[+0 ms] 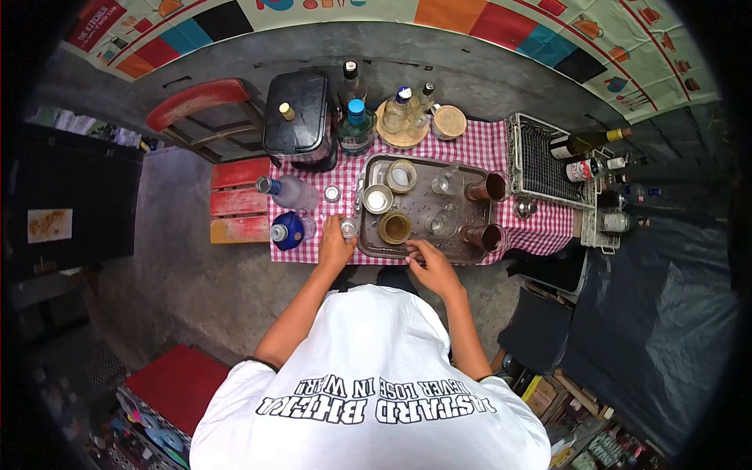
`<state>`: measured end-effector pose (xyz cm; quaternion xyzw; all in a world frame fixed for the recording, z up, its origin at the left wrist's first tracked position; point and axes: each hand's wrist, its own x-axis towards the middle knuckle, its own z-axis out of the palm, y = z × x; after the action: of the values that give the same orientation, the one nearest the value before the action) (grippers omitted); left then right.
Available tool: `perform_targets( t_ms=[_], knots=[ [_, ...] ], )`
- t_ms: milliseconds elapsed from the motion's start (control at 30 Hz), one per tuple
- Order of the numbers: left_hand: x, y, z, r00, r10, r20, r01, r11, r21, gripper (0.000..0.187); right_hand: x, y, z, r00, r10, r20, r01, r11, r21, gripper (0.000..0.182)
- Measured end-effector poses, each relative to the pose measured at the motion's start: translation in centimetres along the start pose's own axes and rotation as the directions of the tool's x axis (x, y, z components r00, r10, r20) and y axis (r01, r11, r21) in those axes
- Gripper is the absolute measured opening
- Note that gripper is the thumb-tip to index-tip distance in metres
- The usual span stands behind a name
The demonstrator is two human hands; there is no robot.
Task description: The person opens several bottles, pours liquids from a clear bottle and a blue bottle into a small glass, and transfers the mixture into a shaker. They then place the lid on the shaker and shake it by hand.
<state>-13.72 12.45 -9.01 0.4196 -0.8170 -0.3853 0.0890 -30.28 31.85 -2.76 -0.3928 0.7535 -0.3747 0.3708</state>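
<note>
My left hand is at the front edge of the checked cloth, left of the tray, with its fingers and thumb around a small clear glass. My right hand is at the front rim of a metal tray, its thumb and forefinger apart; no held object shows there. Nearest to it on the tray is a brownish cup. Behind that cup are a pale-topped round container and another cup. Clear glasses and two copper-coloured tumblers occupy the right part.
A frosted bottle and a blue bottle stand left of my left hand. Behind are a black lidded bin and a blue-capped bottle. A wire basket with bottles is at the right. A red chair adjoins the table.
</note>
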Motion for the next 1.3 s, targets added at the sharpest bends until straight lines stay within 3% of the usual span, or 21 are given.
perform_targets(
  t_ms=[100,400,633,700,767,900,967,1100,1167,1200,1300],
  knots=[
    [0.9,-2.0,2.3,0.993,-0.007,-0.119,0.011,1.000,0.029,0.051,-0.1,0.6,-1.9,1.000,-0.008,0.013,0.008,1.000,0.027,0.036],
    [2.1,-4.3,4.7,0.970,-0.116,-0.211,0.123,0.992,0.020,0.057,0.6,1.5,-5.5,0.988,-0.084,0.128,0.084,0.996,0.001,0.036],
    [1.5,-4.8,4.4,0.982,-0.103,-0.159,0.115,0.991,0.065,0.065,0.8,0.5,-6.2,0.983,-0.126,0.135,0.147,0.978,-0.151,0.035],
    [1.2,-5.3,4.2,0.990,-0.080,-0.118,0.089,0.994,0.069,0.072,0.2,-0.1,-5.7,0.991,-0.103,0.081,0.114,0.984,-0.140,0.036],
    [1.3,-6.0,4.0,0.984,-0.155,-0.085,0.159,0.986,0.046,0.076,-0.3,-1.0,-6.0,0.996,-0.085,0.015,0.087,0.985,-0.151,0.036],
    [0.7,-6.9,3.4,0.983,-0.183,0.018,0.182,0.982,0.047,0.082,-2.3,-2.1,-7.3,0.978,-0.022,-0.207,0.043,0.994,0.100,0.035],
    [0.3,-7.3,3.3,0.976,-0.214,0.050,0.211,0.975,0.063,0.085,-3.6,-2.8,-8.7,0.926,0.010,-0.377,0.032,0.994,0.104,0.033],
    [-0.7,-7.3,3.4,0.941,-0.333,0.063,0.323,0.938,0.127,0.090,-5.5,-0.5,-13.5,0.825,0.023,-0.565,0.010,0.998,0.055,0.033],
    [-1.5,-7.7,3.9,0.892,-0.447,0.071,0.441,0.893,0.088,0.089,-6.0,2.4,-16.0,0.765,0.021,-0.643,-0.047,0.999,-0.023,0.032],
    [-2.2,-8.3,4.6,0.916,-0.400,-0.032,0.401,0.913,0.082,0.077,-6.0,3.6,-17.3,0.767,0.071,-0.638,-0.120,0.992,-0.034,0.034],
    [-3.8,-8.2,5.2,0.859,-0.511,-0.019,0.512,0.858,0.049,0.061,-5.6,7.7,-20.3,0.785,0.110,-0.610,-0.216,0.971,-0.103,0.041]
  ],
)
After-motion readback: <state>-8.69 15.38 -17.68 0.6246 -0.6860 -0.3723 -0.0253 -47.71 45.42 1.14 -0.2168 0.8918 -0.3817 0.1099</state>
